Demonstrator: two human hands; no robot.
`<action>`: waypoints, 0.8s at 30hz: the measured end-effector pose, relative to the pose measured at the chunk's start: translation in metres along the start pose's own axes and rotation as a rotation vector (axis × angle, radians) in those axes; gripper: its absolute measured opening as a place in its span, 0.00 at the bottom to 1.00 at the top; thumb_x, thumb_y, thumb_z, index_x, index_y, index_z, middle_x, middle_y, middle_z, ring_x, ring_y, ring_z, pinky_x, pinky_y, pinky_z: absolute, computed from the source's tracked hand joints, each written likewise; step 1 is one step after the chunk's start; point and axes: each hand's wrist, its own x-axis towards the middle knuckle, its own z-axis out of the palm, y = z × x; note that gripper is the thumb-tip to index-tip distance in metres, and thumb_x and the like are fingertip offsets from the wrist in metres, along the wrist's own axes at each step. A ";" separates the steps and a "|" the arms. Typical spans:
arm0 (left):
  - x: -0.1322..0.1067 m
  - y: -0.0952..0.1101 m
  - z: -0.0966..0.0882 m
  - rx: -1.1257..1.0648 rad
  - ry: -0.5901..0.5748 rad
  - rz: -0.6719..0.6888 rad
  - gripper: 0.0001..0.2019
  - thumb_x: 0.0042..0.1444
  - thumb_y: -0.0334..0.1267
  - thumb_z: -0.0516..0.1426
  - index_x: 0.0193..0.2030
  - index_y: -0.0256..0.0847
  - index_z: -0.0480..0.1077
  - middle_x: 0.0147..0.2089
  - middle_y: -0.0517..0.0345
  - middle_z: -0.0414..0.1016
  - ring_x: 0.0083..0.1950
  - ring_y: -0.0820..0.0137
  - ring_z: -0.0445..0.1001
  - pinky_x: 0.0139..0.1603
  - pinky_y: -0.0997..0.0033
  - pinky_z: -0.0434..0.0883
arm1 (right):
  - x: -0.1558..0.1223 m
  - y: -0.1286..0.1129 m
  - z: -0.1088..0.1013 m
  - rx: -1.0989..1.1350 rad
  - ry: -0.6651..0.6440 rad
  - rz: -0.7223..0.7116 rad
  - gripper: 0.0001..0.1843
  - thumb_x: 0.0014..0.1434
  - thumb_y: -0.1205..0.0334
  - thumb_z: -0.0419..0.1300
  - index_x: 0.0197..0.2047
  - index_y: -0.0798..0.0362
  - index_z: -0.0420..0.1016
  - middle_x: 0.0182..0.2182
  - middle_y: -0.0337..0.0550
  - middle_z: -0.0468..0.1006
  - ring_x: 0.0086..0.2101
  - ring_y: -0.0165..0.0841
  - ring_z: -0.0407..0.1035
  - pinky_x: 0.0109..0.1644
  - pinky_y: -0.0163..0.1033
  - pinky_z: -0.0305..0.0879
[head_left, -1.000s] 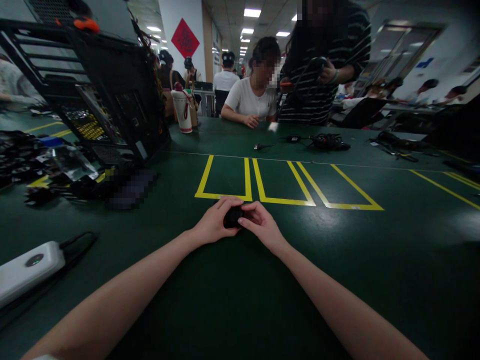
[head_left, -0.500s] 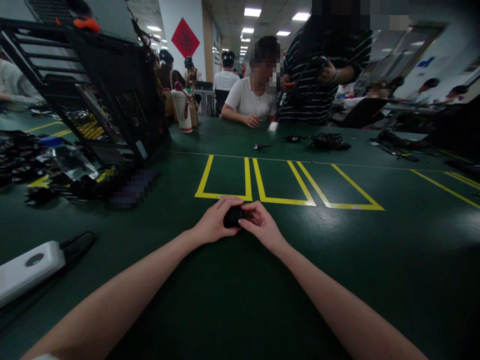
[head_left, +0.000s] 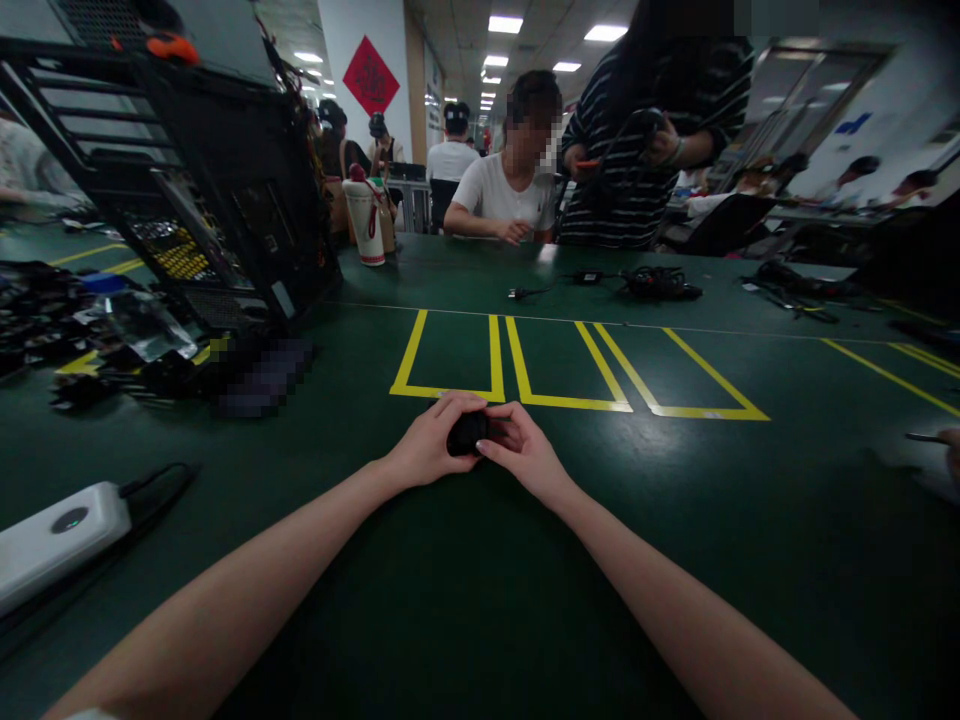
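Note:
Both my hands meet on the green table (head_left: pixel 675 560), just in front of the yellow taped boxes (head_left: pixel 525 380). My left hand (head_left: pixel 431 440) curls its fingers over a small black object (head_left: pixel 466 433). My right hand (head_left: pixel 521 450) grips the same object from the other side, fingers closed on it. Most of the object is hidden between my fingers, so I cannot tell what it is.
A black open computer case (head_left: pixel 187 180) stands at the left with loose parts (head_left: pixel 90 330) beside it. A white power strip (head_left: pixel 52 540) lies near left. Black cables (head_left: pixel 652 285) lie across the table. A seated person (head_left: pixel 506 195) and a standing person (head_left: pixel 645 130) are opposite.
My hands and the black object have stayed put. A thin object and fingertips of another person have come in at the right edge; the standing person has shifted slightly.

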 end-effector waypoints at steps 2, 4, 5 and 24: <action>0.000 0.000 0.000 -0.001 0.009 0.002 0.30 0.46 0.32 0.60 0.55 0.49 0.54 0.55 0.54 0.60 0.57 0.60 0.61 0.55 0.54 0.64 | -0.001 0.000 0.001 -0.003 0.015 -0.020 0.13 0.51 0.65 0.61 0.41 0.48 0.65 0.42 0.39 0.69 0.47 0.34 0.66 0.51 0.45 0.65; -0.001 0.000 0.000 -0.004 -0.003 0.004 0.30 0.46 0.32 0.60 0.55 0.48 0.54 0.55 0.54 0.60 0.57 0.60 0.61 0.55 0.54 0.64 | -0.001 -0.001 0.001 -0.015 0.032 -0.026 0.11 0.52 0.64 0.60 0.40 0.48 0.66 0.41 0.39 0.69 0.46 0.34 0.67 0.50 0.44 0.66; -0.001 0.000 0.000 -0.003 -0.007 0.006 0.30 0.46 0.32 0.60 0.55 0.48 0.54 0.55 0.54 0.60 0.58 0.60 0.61 0.55 0.54 0.64 | 0.000 -0.002 0.002 -0.019 0.040 -0.028 0.10 0.52 0.64 0.60 0.39 0.48 0.66 0.41 0.38 0.69 0.45 0.34 0.67 0.50 0.44 0.66; 0.000 -0.003 0.004 0.011 0.029 0.014 0.30 0.45 0.32 0.61 0.54 0.48 0.54 0.54 0.55 0.61 0.57 0.61 0.61 0.56 0.54 0.64 | 0.001 0.002 0.002 -0.012 0.032 -0.039 0.11 0.52 0.64 0.60 0.39 0.48 0.65 0.40 0.38 0.69 0.45 0.33 0.67 0.51 0.44 0.65</action>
